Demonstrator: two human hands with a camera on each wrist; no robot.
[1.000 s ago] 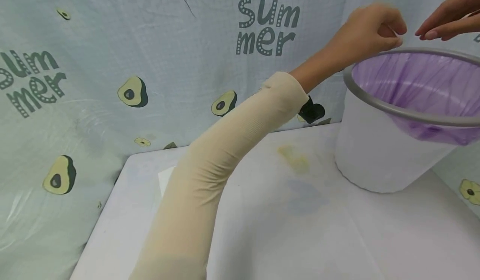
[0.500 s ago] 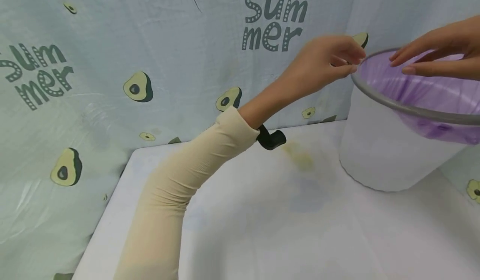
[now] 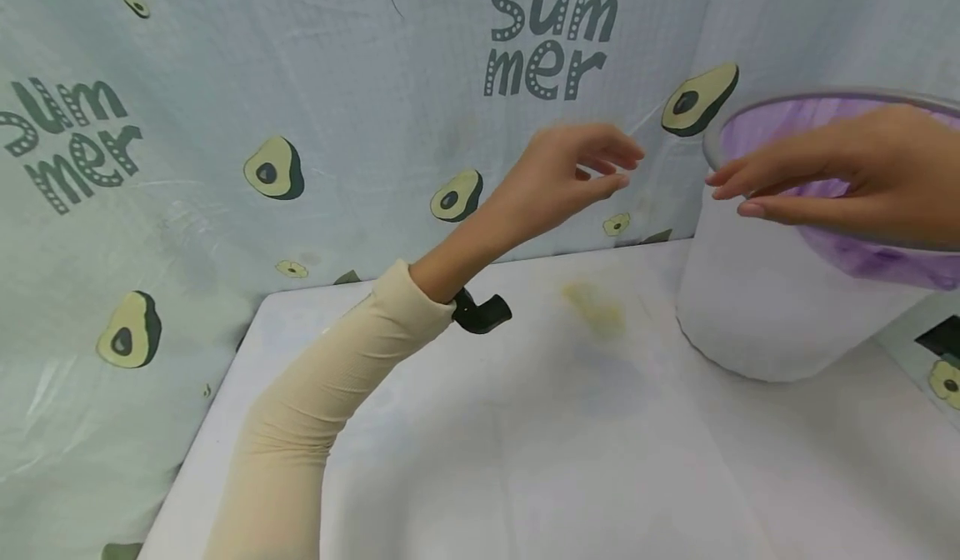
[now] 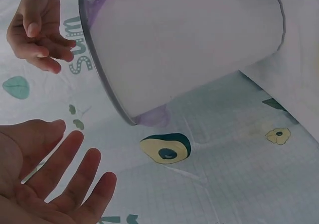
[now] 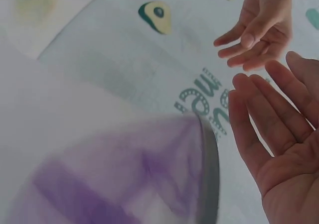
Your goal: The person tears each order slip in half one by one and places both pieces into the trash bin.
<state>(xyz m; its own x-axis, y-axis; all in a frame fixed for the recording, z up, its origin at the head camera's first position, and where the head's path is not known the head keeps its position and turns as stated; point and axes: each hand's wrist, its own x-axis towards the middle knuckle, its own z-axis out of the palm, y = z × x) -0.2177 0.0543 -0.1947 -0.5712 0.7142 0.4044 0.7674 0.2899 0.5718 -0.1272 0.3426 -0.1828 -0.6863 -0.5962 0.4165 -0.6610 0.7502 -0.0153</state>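
A white bin (image 3: 750, 293) with a grey rim stands on the table's right side, lined with a purple bag (image 3: 870, 264) folded over the rim. My right hand (image 3: 862, 172) hovers in front of the bin's rim, its fingers loosely extended and holding nothing. Left of the bin, my left hand (image 3: 570, 164) is in the air with relaxed, slightly bent fingers and nothing in them. Both wrist views show bare palms: the left hand (image 4: 65, 174) apart from the bin, the right hand (image 5: 284, 134) beside the rim. The bin's inside is mostly hidden.
The white-covered table (image 3: 525, 443) has a faint yellow stain (image 3: 596, 308). Behind it hangs a pale curtain (image 3: 360, 127) printed with avocados and lettering. A black strap end (image 3: 483, 312) sticks out from my left wrist.
My left hand has moved left and down, away from the bin. The right hand has moved down and left, from above the bin to in front of its rim.
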